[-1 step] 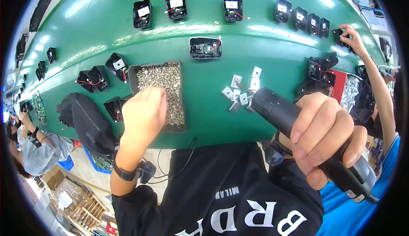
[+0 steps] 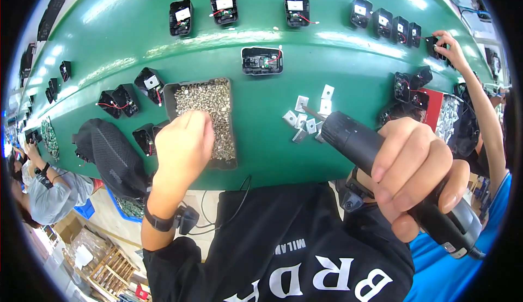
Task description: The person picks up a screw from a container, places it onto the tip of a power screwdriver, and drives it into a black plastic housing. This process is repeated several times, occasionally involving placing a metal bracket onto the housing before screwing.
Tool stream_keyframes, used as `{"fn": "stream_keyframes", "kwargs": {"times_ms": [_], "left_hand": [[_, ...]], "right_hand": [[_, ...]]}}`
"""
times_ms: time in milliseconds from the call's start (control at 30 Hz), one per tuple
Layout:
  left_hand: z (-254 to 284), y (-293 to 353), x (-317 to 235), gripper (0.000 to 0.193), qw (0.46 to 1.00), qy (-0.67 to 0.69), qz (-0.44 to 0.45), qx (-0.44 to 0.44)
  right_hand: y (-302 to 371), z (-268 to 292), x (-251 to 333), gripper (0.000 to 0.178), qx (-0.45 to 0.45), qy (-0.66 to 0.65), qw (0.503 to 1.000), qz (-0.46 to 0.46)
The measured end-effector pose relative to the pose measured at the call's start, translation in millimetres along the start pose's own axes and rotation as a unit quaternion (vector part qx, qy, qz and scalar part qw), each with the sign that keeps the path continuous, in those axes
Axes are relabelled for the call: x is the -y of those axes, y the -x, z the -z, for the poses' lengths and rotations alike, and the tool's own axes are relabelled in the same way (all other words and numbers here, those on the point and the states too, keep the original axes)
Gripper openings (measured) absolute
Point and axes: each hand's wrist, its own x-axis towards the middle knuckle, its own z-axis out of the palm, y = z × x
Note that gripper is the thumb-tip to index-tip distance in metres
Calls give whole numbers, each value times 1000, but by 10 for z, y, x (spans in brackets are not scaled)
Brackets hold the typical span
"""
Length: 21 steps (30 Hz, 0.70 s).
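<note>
- Screwdriver (image 2: 351,141), black and corded, sits gripped in the person's right hand (image 2: 417,166), fingers wrapped round its body; a small pale label (image 2: 449,247) shows near the cord end, its print too fine for me to read.
- Its bit points up and left, the tip showing over the loose silver plates (image 2: 311,126); whether it touches one, I can't tell.
- Left hand (image 2: 184,141) is over the left side of the dark tray (image 2: 226,163), back uppermost and fingers curled down; the fingertips are hidden, so I can't tell whether they pinch anything.
- Brassy screws (image 2: 207,98) fill the tray in a thick heap.
- Bold white capitals (image 2: 285,283) run across the black shirt (image 2: 261,220), with a smaller white line above them.
- One black housing (image 2: 262,61) lies sideways on the green table (image 2: 261,155), beyond the tray and plates, its red wire at the right end.
- Farther off stand three more housings (image 2: 297,8), each with a white plate inside, and a slanting row of others (image 2: 361,11) to the right.
- At the far right, a co-worker's hand (image 2: 448,46) touches the end housing of that row.
</note>
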Motion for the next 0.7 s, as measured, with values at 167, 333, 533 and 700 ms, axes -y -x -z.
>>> {"fn": "stream_keyframes", "kwargs": {"times_ms": [167,333,533,700], "left_hand": [[-33,103,198,17,988,124,-13,-87],[-54,256,403,15,981,164,35,-94],[46,151,221,21,958,259,1,-123],[95,-194,-152,20,919,377,-54,-99]], "right_hand": [[25,-101,-237,49,35,-13,999,6],[73,-219,-363,52,63,-31,998,6],[-8,-290,-365,53,77,-85,993,-15],[-55,-386,-336,43,-31,-169,983,71]]}}
